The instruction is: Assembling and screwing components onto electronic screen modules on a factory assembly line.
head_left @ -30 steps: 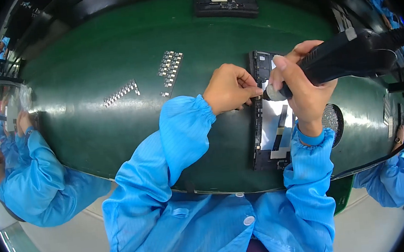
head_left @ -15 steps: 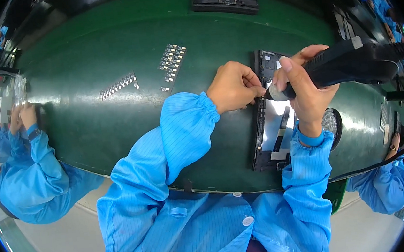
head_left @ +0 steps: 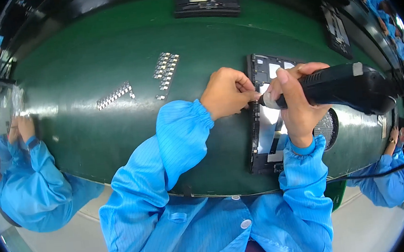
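Note:
An opened flat electronic device (head_left: 257,154), black-framed with a silvery plate and dark ribbon cable inside, lies lengthwise on the green table. My right hand (head_left: 299,104) is wrapped round a black electric screwdriver (head_left: 341,86), held nearly level with its tip pointing left at the device's left edge. Beside that tip, my left hand (head_left: 225,94) is closed, thumb and fingertips pinched together at the same edge. Whatever sits between those fingertips is too small or hidden to make out. My right hand and the screwdriver cover part of the device.
Left of the device lie two panels of small circuit boards, a larger one (head_left: 167,73) and a smaller one (head_left: 114,95). Similar devices rest at the far edge (head_left: 208,10) and far right (head_left: 337,30). A round dish (head_left: 327,128) stands by my right wrist. Co-workers sit on both sides.
The whole view has shifted slightly, bringing more of the far-right device into sight. Both hands and the screwdriver tip stay at the device's left edge.

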The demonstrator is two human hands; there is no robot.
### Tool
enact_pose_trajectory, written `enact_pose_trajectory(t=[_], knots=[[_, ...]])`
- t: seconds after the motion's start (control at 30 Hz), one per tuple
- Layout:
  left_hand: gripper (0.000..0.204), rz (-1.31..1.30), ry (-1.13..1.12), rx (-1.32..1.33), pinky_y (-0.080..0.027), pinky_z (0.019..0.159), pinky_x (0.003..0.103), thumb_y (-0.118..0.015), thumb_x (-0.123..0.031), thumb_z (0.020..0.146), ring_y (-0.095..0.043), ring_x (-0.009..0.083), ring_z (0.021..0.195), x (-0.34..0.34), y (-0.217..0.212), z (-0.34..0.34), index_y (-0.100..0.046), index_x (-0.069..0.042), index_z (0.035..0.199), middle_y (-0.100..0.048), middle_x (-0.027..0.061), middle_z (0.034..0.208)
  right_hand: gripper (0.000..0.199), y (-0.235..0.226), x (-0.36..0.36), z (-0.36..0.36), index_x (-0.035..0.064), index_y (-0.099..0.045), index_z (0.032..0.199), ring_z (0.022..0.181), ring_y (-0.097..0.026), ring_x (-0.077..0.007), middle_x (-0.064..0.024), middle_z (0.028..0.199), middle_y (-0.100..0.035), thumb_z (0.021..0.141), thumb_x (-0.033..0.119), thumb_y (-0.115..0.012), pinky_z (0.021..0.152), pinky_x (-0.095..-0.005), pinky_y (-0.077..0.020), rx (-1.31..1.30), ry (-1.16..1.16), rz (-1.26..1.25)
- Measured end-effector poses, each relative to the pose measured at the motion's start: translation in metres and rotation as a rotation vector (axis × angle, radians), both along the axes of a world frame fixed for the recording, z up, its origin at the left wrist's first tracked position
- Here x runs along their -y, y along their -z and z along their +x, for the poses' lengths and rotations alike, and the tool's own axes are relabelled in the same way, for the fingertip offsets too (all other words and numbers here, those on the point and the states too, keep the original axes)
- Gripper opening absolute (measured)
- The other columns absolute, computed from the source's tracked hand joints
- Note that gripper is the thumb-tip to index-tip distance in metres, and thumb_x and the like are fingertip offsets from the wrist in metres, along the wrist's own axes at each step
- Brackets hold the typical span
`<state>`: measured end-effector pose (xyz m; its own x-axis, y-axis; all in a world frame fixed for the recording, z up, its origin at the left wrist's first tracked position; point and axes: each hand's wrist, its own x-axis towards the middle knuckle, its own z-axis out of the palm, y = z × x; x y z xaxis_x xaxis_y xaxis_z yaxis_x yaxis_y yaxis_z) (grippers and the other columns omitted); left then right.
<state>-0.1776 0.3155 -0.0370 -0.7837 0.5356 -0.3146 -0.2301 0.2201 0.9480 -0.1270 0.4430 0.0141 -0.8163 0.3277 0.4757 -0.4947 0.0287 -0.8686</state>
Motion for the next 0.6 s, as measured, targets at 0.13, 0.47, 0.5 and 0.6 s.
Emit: enact_pose_trajectory(t=[0.13, 0.47, 0.5, 0.6], knots=[[0.016, -0.042, 0.033, 0.045, -0.047, 0.045, 0.022, -0.070, -0.013, 0.078, -0.061, 0.0094, 0.060, 0.000, -0.003, 0.000, -0.061, 0.000, 0.081, -0.064, 0.0056, 0.072, 0.041, -0.029, -0.043, 0.011, -0.0003, -0.042, 0.112, 0.049, -0.055, -0.0143, -0.0059, 0.062, -0.058, 0.076, -0.005, -0.062, 0.049, -0.0271, -0.0477, -0.093, 0.058, 0.002], [0.018, -0.091, -0.020, 0.069, -0.046, 0.045, 0.020, -0.071, -0.012, 0.077, -0.061, 0.0104, 0.060, -0.002, -0.011, 0.003, -0.059, 0.001, 0.083, -0.064, 0.0060, 0.074, 0.025, -0.005, -0.163, 0.058, 0.0023, -0.048, 0.095, 0.047, -0.051, -0.0169, -0.0075, 0.060, -0.052, 0.076, -0.004, -0.062, 0.048, -0.0317, -0.0452, -0.051, 0.358, -0.178], [0.017, -0.097, -0.014, 0.072, -0.046, 0.045, 0.020, -0.070, -0.011, 0.077, -0.061, 0.0104, 0.060, -0.004, -0.012, 0.002, -0.059, 0.001, 0.083, -0.063, 0.0058, 0.073, 0.024, -0.003, -0.165, 0.059, 0.0026, -0.049, 0.092, 0.047, -0.051, -0.0167, -0.0078, 0.060, -0.052, 0.074, -0.004, -0.064, 0.048, -0.0321, -0.0454, -0.030, 0.380, -0.197], [0.018, -0.111, -0.014, 0.053, -0.046, 0.046, 0.020, -0.071, -0.012, 0.077, -0.061, 0.0094, 0.060, -0.001, -0.009, 0.002, -0.060, 0.000, 0.083, -0.064, 0.0048, 0.073, 0.028, 0.002, -0.160, 0.054, 0.0014, -0.049, 0.093, 0.047, -0.054, -0.0175, -0.0085, 0.062, -0.055, 0.072, -0.006, -0.066, 0.048, -0.0315, -0.0460, 0.000, 0.410, -0.181]])
